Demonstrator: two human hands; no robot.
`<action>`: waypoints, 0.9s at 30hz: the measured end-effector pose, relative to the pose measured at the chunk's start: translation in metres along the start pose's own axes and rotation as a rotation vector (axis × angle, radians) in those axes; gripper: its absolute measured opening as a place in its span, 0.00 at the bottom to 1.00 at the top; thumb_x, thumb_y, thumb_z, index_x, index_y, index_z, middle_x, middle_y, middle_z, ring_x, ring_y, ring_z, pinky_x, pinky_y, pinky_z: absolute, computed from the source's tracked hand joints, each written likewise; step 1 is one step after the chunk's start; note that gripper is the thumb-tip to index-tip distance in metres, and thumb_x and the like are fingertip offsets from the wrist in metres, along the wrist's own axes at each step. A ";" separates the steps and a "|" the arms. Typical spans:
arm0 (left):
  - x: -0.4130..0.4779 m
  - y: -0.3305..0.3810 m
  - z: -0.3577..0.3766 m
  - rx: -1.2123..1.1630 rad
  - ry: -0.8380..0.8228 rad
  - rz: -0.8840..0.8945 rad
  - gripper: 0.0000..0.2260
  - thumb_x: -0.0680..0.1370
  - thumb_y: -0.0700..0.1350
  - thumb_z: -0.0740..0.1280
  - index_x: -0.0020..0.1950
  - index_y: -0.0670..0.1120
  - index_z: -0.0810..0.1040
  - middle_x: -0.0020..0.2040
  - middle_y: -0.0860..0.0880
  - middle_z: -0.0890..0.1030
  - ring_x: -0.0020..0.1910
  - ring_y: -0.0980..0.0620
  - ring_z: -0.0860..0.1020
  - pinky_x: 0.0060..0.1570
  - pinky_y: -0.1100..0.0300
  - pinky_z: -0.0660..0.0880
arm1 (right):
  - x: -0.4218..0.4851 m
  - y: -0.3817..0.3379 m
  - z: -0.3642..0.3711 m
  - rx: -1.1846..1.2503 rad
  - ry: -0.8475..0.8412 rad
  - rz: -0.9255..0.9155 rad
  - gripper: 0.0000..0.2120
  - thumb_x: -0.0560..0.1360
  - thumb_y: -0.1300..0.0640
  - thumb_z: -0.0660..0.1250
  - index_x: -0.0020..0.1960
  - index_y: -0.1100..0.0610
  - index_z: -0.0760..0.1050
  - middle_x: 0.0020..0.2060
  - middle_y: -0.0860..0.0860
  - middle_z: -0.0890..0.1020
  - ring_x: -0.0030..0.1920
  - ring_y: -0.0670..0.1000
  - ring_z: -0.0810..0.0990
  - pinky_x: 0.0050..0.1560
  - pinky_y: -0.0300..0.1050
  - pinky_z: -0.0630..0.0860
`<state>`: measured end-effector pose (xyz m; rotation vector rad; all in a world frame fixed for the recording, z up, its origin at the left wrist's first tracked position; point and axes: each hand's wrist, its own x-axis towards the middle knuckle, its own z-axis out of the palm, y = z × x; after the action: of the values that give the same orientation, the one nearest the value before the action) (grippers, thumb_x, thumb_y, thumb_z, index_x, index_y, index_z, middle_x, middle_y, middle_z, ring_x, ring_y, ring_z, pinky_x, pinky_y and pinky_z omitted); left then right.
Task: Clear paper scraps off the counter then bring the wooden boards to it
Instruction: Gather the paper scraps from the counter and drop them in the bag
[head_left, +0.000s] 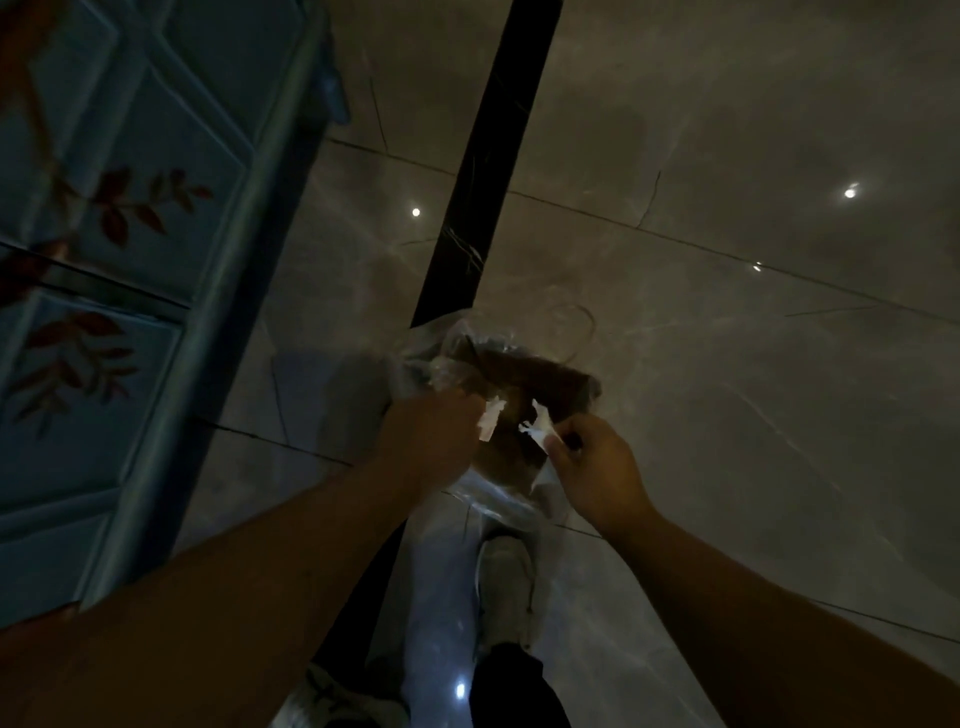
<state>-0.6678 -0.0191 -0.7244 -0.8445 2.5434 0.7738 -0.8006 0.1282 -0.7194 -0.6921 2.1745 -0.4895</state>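
I look down at a dim tiled floor. A clear plastic bag (457, 343) with brown material (524, 384) inside hangs open below my hands. My left hand (431, 431) is closed at the bag's near rim, with a white paper scrap (491, 418) sticking out past its fingers. My right hand (592, 467) pinches another torn white paper scrap (537, 426) over the bag's opening. The two scraps are a little apart. No wooden boards and no counter are in view.
A blue cabinet (156, 208) with red leaf patterns stands at the left. A black strip (483, 197) runs across the glossy grey floor tiles (727, 156). My pale shoes (506, 587) stand just below the bag.
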 end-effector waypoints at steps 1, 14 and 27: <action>0.002 -0.001 0.001 0.002 -0.016 -0.002 0.08 0.78 0.41 0.62 0.56 0.42 0.76 0.53 0.41 0.80 0.51 0.41 0.79 0.52 0.46 0.75 | 0.004 -0.001 -0.001 0.008 -0.024 0.015 0.03 0.78 0.54 0.66 0.49 0.53 0.76 0.43 0.48 0.76 0.39 0.41 0.74 0.40 0.37 0.68; -0.003 0.023 -0.035 -0.066 -0.026 0.064 0.14 0.77 0.49 0.64 0.60 0.46 0.74 0.58 0.43 0.76 0.56 0.42 0.76 0.53 0.43 0.75 | -0.008 -0.021 -0.054 -0.160 -0.119 -0.142 0.22 0.74 0.56 0.71 0.66 0.57 0.72 0.63 0.57 0.75 0.62 0.57 0.76 0.58 0.45 0.72; -0.151 0.112 -0.342 0.475 0.303 0.372 0.19 0.69 0.51 0.65 0.56 0.43 0.80 0.55 0.40 0.82 0.50 0.40 0.81 0.48 0.51 0.78 | -0.158 -0.219 -0.238 -0.538 0.111 -0.468 0.37 0.73 0.38 0.64 0.76 0.52 0.57 0.76 0.58 0.63 0.73 0.60 0.65 0.66 0.55 0.70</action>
<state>-0.6750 -0.0808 -0.3391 -0.3562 3.0160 0.1099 -0.8305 0.0834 -0.3636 -1.5170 2.2619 -0.1662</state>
